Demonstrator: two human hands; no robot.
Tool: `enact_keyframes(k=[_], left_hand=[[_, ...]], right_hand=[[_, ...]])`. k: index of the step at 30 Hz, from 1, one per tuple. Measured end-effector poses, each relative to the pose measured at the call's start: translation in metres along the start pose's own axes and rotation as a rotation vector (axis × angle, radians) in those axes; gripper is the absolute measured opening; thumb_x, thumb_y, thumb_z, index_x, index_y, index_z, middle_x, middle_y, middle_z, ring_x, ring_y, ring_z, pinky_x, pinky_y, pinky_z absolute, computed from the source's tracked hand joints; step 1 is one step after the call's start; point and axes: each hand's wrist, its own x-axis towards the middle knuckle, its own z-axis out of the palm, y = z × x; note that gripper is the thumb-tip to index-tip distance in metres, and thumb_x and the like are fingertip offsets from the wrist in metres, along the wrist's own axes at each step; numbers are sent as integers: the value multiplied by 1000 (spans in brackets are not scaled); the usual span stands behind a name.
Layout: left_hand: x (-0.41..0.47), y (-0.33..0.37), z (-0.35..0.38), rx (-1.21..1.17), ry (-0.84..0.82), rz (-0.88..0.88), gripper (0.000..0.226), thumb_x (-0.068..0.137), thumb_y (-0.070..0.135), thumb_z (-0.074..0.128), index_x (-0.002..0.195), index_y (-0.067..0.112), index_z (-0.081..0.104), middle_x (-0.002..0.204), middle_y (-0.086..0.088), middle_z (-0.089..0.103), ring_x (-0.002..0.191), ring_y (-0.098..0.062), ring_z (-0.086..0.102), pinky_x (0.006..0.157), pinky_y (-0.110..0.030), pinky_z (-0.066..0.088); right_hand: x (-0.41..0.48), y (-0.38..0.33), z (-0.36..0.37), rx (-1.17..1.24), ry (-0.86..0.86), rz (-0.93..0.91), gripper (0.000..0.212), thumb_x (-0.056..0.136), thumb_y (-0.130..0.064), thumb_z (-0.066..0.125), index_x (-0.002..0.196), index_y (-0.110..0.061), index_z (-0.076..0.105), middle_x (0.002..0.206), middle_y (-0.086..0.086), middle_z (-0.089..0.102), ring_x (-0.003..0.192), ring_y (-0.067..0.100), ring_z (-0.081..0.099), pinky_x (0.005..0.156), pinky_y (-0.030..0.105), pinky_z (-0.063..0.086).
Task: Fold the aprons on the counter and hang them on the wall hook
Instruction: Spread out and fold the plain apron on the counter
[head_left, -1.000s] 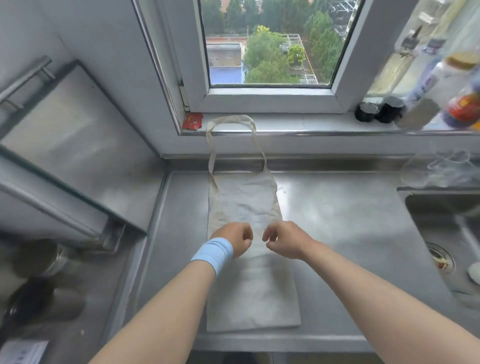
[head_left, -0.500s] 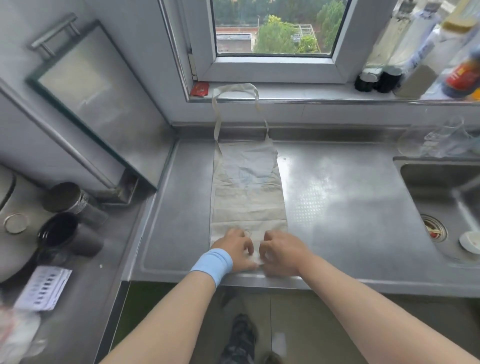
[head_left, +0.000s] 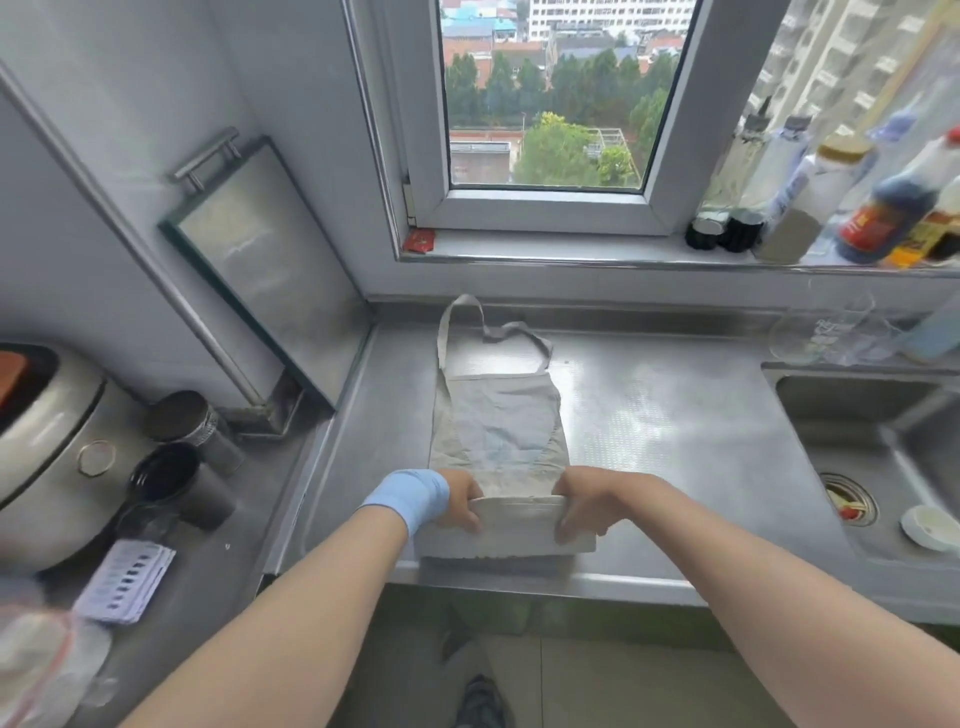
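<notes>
A pale beige apron (head_left: 496, 426) lies flat on the steel counter (head_left: 675, 415), folded into a narrow strip, its neck strap (head_left: 467, 322) looped toward the window wall. The near end is doubled over into a fold at the counter's front edge. My left hand (head_left: 457, 501), with a blue wristband, grips the left side of that fold. My right hand (head_left: 582, 501) grips the right side. No wall hook is in view.
A sink (head_left: 883, 452) with a small white dish (head_left: 930, 527) is at the right. Bottles (head_left: 878, 208) crowd the windowsill. A glass jug (head_left: 821, 332) stands behind the sink. Left are dark cups (head_left: 176, 483), a rice cooker (head_left: 47, 447) and a steel board (head_left: 270, 270).
My hands moved from the apron's middle to its near end, spread apart and lifted that end over into a fold. The neck strap slid off the windowsill onto the counter.
</notes>
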Motion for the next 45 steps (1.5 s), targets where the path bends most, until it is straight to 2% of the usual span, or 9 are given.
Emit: enact_keyframes(k=[3,6,9,12,19,30,35,40,45], left_hand=[[-5,-3,-24,21,-50,-5,31,83,37,71,108,20,68,94,3,62,84,-20,57,77,-28,47],[2,-14,-50,26,-33,-2,25,79,29,75,102,20,69,91,3,64,79,-19,58,74,-28,50],[24,-27,-67,16,164,-6,4,82,19,65,85,20,62,83,-1,59,74,-21,54,66,-25,43],[54,-38,-76,-38,330,-16,8,82,15,54,76,20,54,78,-1,55,74,-24,52,65,-25,41],[121,-58,-80,-126,432,-60,23,88,26,49,105,33,62,103,1,67,100,-28,60,92,-32,44],[188,-75,-81,-191,580,-27,29,92,18,55,121,20,55,125,-2,51,110,-25,53,86,-33,44],[178,-52,-69,57,718,97,50,87,12,55,134,29,47,148,1,34,134,-22,33,108,-34,26],[177,-37,-21,164,367,64,72,94,55,35,153,35,-1,160,3,-21,147,-22,-20,118,-54,-3],[176,-40,6,205,409,-6,76,92,66,25,151,36,-13,156,3,-31,143,-22,-30,114,-56,-15]], right_hand=[[0,4,-19,176,-10,-22,19,73,-23,73,91,-19,71,96,4,70,85,24,72,67,35,62],[6,5,-37,287,132,-44,6,75,-15,67,75,-21,67,75,0,64,65,14,64,55,25,53],[26,9,-49,406,371,-28,14,73,-16,63,61,-20,59,59,-5,53,53,12,49,49,20,36],[57,14,-54,436,530,7,10,78,-22,61,71,-16,64,66,-5,60,62,13,53,53,25,37],[127,22,-60,446,639,99,22,85,-26,64,65,-30,56,90,-1,55,85,22,56,68,30,42],[188,40,-70,208,684,306,26,91,-35,48,103,-16,60,112,6,54,99,28,55,75,38,48],[194,34,-67,96,768,365,53,84,-32,61,131,-14,44,123,9,50,111,30,50,87,41,46],[187,27,-44,-161,749,88,73,92,-34,55,153,-19,19,160,12,13,147,30,14,115,43,22],[183,28,-2,-225,522,-39,72,97,-58,24,155,-32,-9,159,5,-27,147,21,-26,121,45,-10]])
